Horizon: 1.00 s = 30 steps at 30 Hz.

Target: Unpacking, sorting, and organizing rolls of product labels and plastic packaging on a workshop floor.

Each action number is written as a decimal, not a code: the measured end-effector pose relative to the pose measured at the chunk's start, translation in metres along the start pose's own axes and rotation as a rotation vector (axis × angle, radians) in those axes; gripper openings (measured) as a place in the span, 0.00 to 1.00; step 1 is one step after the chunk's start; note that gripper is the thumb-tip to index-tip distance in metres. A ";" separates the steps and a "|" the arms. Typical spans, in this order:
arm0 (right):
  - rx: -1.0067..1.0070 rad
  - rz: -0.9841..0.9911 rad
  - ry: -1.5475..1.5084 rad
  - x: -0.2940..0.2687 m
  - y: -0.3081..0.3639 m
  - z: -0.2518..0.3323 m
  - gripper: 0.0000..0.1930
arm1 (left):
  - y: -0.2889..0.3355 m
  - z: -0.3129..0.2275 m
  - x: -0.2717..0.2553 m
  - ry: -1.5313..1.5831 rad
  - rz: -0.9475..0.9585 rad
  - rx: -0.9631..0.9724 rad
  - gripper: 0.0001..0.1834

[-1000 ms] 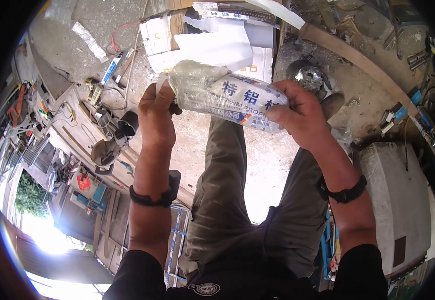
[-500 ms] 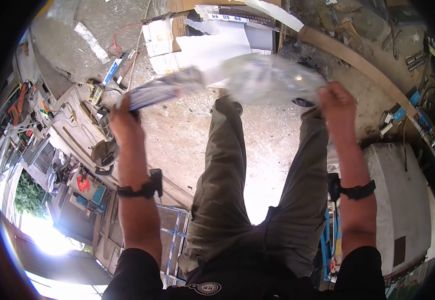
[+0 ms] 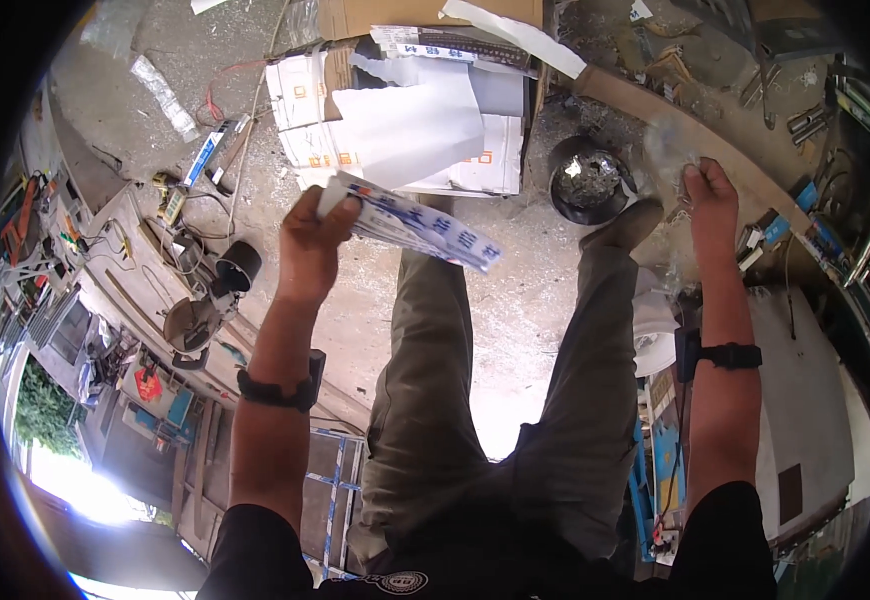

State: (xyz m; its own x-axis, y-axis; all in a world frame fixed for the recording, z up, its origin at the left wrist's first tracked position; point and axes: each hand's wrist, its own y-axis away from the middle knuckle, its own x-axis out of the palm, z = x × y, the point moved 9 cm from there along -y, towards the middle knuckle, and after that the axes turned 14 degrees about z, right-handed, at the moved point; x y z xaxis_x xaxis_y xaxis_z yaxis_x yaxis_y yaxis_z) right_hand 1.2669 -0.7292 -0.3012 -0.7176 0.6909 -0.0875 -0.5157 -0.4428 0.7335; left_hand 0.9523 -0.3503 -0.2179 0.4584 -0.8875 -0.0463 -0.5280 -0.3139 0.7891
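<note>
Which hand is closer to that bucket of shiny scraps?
Right. The right hand is just to the right of the bucket; the left hand is much farther off, to its left, gripping a printed strip.

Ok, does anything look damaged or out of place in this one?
Yes: the white sheet on the boxes has a ragged, torn-looking upper edge, and beyond it a long white strip lies askew, slanting against the boxes' straight sides. The printed wrapper in the left hand shows no clear damage.
</note>
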 end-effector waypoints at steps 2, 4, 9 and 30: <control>-0.039 0.069 0.066 0.008 0.005 0.016 0.09 | -0.008 0.005 0.046 0.099 0.229 0.016 0.11; -0.141 0.230 -0.261 0.044 0.020 0.041 0.14 | -0.008 0.006 0.050 0.124 0.224 -0.037 0.08; -0.138 0.466 -0.810 0.106 0.047 0.086 0.22 | -0.011 -0.033 0.056 -0.078 0.265 0.158 0.05; -0.083 0.579 -0.357 0.184 0.056 0.095 0.22 | -0.005 -0.038 0.141 0.376 0.480 0.033 0.09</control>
State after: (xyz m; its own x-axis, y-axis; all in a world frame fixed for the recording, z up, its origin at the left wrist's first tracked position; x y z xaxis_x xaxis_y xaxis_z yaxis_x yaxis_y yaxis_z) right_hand 1.1503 -0.5721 -0.2119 -0.6974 0.4697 0.5413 -0.1400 -0.8300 0.5398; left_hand 1.0464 -0.4613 -0.2048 0.3818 -0.7542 0.5342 -0.7572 0.0762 0.6488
